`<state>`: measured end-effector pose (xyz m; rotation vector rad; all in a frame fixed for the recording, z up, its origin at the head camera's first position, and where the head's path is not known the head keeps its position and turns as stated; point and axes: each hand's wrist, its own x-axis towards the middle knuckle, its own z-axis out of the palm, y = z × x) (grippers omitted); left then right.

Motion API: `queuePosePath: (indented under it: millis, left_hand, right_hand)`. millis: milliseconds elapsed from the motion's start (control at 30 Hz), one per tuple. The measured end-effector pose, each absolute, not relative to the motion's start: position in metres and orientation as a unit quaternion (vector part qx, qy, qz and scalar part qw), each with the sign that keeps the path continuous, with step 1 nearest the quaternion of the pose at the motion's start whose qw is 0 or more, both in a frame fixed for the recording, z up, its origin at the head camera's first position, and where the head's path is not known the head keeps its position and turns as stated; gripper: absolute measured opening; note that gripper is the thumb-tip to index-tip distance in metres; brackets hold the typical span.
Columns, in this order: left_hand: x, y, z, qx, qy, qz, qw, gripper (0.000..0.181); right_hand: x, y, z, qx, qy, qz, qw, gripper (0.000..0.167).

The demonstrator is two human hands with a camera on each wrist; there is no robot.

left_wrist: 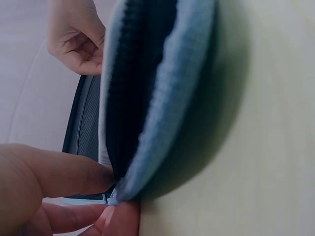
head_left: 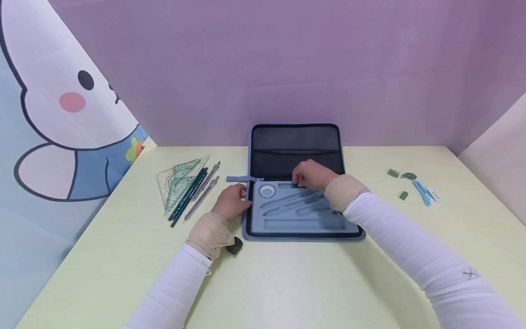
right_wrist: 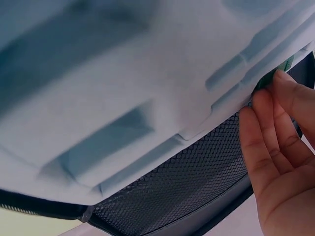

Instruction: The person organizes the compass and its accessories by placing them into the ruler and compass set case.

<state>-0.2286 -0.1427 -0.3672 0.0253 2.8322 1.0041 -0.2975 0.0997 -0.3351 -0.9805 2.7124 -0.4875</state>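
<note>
A zip case (head_left: pixel 304 237) lies open on the table, its lid with a dark mesh pocket (head_left: pixel 297 137) leaning back. In it is a pale blue tray (head_left: pixel 259 214) with shaped recesses and a round white piece (head_left: pixel 267 191) at upper left. My right hand (head_left: pixel 314 175) pinches a small dark green piece (right_wrist: pixel 266 80) at a narrow recess along the tray's back edge. My left hand (head_left: pixel 231 201) grips the case's left edge; in the left wrist view its thumb and fingers (left_wrist: pixel 74 174) hold the zip rim (left_wrist: pixel 162 98).
Clear set squares (head_left: pixel 164 178), dark green pencils (head_left: pixel 186 198) and two metal compasses (head_left: pixel 201 198) lie left of the case. A dark block (head_left: pixel 234 246) sits by my left wrist. At right are green pieces (head_left: pixel 393 173), a blue tool (head_left: pixel 422 192) and a white item (head_left: pixel 433 195).
</note>
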Motion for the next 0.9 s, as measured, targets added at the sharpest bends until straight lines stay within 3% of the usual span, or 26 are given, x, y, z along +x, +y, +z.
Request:
queuePosePath:
  millis: [500, 900]
  left_hand:
    - [-0.227, -0.143, -0.364, 0.014, 0.943, 0.328, 0.063, 0.042]
    - [-0.227, -0.142, -0.366, 0.013, 0.943, 0.327, 0.063, 0.042]
  right_hand:
    - [-0.292, 0.102, -0.332, -0.318, 0.932, -0.145, 0.095, 0.015]
    - [-0.292, 0.147, -0.330, -0.288, 0.943, -0.148, 0.070, 0.010]
